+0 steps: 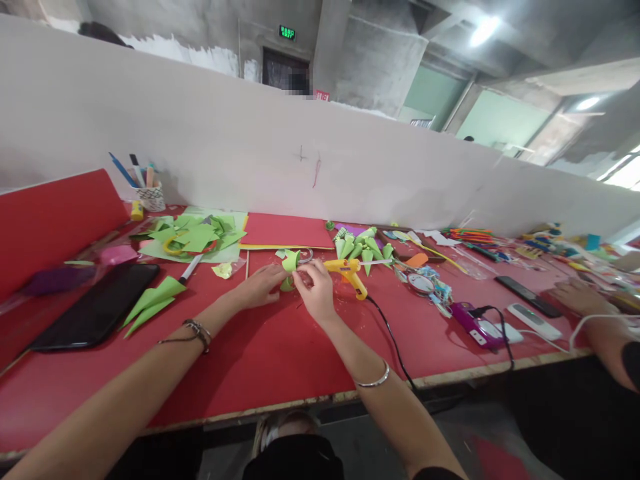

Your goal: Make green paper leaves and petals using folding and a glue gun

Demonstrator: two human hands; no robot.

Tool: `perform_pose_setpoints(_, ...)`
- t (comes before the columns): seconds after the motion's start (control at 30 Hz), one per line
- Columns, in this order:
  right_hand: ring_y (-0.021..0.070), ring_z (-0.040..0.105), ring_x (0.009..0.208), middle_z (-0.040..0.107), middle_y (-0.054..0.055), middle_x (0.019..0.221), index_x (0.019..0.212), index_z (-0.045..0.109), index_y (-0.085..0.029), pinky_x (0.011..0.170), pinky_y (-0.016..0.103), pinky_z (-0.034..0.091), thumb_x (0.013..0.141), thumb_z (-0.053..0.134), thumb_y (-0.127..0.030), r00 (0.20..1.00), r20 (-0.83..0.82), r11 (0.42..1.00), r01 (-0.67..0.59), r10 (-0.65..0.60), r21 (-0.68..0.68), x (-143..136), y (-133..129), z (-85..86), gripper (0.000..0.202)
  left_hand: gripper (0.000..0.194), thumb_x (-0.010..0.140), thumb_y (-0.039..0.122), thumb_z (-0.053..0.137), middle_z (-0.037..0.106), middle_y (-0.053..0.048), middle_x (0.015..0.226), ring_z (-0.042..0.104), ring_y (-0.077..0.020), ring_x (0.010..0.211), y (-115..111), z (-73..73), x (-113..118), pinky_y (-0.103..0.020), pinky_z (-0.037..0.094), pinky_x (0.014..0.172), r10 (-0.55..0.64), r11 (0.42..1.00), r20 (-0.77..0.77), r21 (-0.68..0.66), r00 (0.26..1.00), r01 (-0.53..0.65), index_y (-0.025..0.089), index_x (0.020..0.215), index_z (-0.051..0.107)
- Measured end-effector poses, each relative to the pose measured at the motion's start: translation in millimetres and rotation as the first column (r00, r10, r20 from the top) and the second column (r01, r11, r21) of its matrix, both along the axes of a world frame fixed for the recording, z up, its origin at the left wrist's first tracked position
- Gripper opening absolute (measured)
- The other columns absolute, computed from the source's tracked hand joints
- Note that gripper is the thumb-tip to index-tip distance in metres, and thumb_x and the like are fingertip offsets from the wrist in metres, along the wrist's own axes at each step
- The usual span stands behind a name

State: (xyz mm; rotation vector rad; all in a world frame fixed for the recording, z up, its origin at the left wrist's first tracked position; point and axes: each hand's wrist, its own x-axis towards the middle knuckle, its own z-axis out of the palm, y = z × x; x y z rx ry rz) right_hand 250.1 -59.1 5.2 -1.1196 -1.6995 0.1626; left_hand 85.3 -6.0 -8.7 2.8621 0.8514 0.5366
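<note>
From where I stand, the piece of green paper (291, 261) is bright yellow-green and small, curled rather than flat, its upper edge rising to a point. It is up between the two hands, above the middle of the red table (240, 373). The left hand (263, 283) has its fingers bent in and pinches the piece from one side; the right hand (316, 290) pinches it from the other, thumb and fingertips close together. Part of the piece is hidden behind the fingers, and I can't tell whether the green bit just below belongs to it.

Just beside the right hand lies a yellow glue gun (345, 268) with a black cord. Beyond it sits a cluster of pale green paper cones (367, 250), pointed at one end. Over to the left, loose green pieces (200, 235) lie in an overlapping heap.
</note>
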Motion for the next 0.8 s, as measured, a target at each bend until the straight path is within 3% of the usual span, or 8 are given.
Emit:
perform_pose_setpoints(0.27, 0.0113, 0.046, 0.063, 0.048, 0.002, 0.078, 0.077, 0.055, -0.02, 0.056, 0.022, 0.04, 0.081, 0.047, -0.028, 1.0, 0.012, 1.0, 0.003, -0.003, -0.01, -0.4, 1.2, -2.4, 0.013, 0.02, 0.069, 0.018, 0.05, 0.06, -0.005, 0.079, 0.056, -0.0199, 0.076, 2.0, 6.8, 2.3, -0.029, 0.038, 0.069, 0.088, 0.996, -0.042, 0.009, 0.995, -0.088, 0.018, 0.089, 0.053)
perform_pose_setpoints(0.37, 0.0122, 0.048, 0.066, 0.049, 0.003, 0.079, 0.077, 0.055, -0.02, 0.059, 0.023, 0.041, 0.081, 0.046, -0.029, 1.0, 0.032, 1.0, 0.002, -0.001, -0.018, 0.1, 1.5, -2.4, 0.013, 0.025, 0.071, 0.021, 0.048, 0.059, -0.001, 0.069, 0.057, -0.0185, 0.069, -2.3, 9.7, -3.8, -0.028, 0.037, 0.067, 0.138, 0.99, -0.066, 0.005, 0.988, -0.138, 0.02, 0.096, 0.053)
perform_pose_setpoints(0.53, 0.0134, 0.051, 0.07, 0.051, 0.003, 0.08, 0.077, 0.057, -0.02, 0.063, 0.024, 0.042, 0.079, 0.048, -0.026, 0.996, 0.09, 0.999, -0.006, 0.01, -0.048, 0.7, 4.1, -3.8, 0.011, 0.042, 0.073, 0.022, 0.042, 0.06, 0.0, 0.065, 0.056, -0.0176, 0.056, -11.9, 9.6, -21.1, -0.024, 0.033, 0.051, 0.279, 0.959, -0.072, -0.026, 0.958, -0.281, 0.02, 0.115, 0.043)
perform_pose_setpoints(0.63, 0.0121, 0.051, 0.066, 0.05, 0.002, 0.077, 0.075, 0.058, -0.02, 0.06, 0.023, 0.041, 0.078, 0.05, -0.025, 0.983, 0.163, 0.99, -0.06, 0.081, -0.131, 0.5, 5.8, -8.2, 0.01, 0.041, 0.072, 0.024, 0.042, 0.062, -0.001, 0.065, 0.057, -0.018, 0.058, -17.5, 9.5, -33.3, -0.024, 0.034, 0.052, 0.362, 0.93, -0.093, -0.034, 0.928, -0.366, 0.02, 0.113, 0.047)
perform_pose_setpoints(0.8, 0.0092, 0.05, 0.062, 0.05, -0.001, 0.073, 0.072, 0.059, -0.019, 0.06, 0.021, 0.039, 0.075, 0.056, -0.024, 0.929, 0.292, 0.948, -0.141, 0.226, -0.286, 0.9, 5.9, -16.4, 0.006, 0.029, 0.074, 0.03, 0.043, 0.061, 0.0, 0.063, 0.056, -0.0159, 0.058, -25.9, 10.5, -46.1, -0.024, 0.035, 0.055, 0.332, 0.94, -0.066, -0.056, 0.941, -0.336, 0.021, 0.097, 0.058)
